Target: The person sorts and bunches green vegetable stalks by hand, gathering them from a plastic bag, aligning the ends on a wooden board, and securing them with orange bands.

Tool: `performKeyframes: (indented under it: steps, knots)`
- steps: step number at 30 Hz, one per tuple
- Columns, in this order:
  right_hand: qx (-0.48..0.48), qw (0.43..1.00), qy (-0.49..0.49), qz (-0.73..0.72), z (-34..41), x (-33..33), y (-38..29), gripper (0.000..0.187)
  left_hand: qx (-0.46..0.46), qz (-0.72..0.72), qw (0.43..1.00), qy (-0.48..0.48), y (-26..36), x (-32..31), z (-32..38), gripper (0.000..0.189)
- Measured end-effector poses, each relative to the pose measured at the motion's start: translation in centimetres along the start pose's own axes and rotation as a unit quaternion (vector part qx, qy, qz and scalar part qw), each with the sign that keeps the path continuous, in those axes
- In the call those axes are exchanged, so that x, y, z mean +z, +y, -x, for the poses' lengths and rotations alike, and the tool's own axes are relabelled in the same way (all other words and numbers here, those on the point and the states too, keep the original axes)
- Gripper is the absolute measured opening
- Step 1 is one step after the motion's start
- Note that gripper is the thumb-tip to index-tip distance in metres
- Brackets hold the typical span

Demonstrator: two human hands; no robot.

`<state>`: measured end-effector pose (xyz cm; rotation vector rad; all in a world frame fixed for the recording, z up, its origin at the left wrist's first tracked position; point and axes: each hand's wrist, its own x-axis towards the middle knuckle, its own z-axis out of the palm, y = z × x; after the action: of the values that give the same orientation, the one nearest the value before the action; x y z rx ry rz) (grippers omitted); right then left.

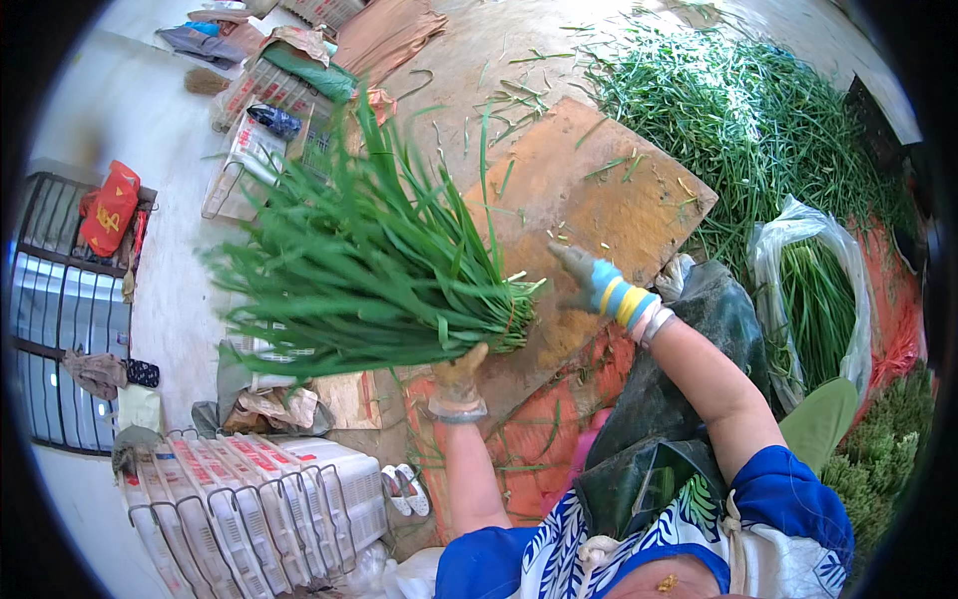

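Observation:
A large bundle of long green leafy stalks, like garlic chives [374,277], fans out to the left, tied near its pale cut ends with a thin reddish band [512,311]. My left hand [458,378], in a dirty glove, is under the tied end and supports it; most of its fingers are hidden behind the leaves. My right hand [587,277], in a grey glove with a blue and yellow striped cuff, is apart from the bundle, over a worn brown board [636,187]. Its fingers are extended and hold nothing. Leaf scraps lie on the board.
A big heap of loose green leaves [733,112] spreads beyond the board. At right, a clear plastic bag [861,299] holds more greens. White plastic crates [262,509] stand at lower left, beside white shoes [405,490]. Red sheeting [524,464] covers the floor near me.

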<state>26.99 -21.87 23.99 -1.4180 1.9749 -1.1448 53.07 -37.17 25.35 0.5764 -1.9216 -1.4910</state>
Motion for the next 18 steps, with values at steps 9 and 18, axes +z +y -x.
performKeyframes:
  steps: [9,18]
  knots:
    - [-0.225,0.96,-0.051,-0.156,-5.0,4.0,-3.5,0.114,0.138,-0.324,0.935,-0.042,-2.6,1.6,0.5,0.086]
    - [-0.082,0.887,-0.089,-0.447,-2.4,5.9,-5.3,0.097,0.155,-0.351,0.923,-0.042,-3.5,2.1,0.7,0.089]
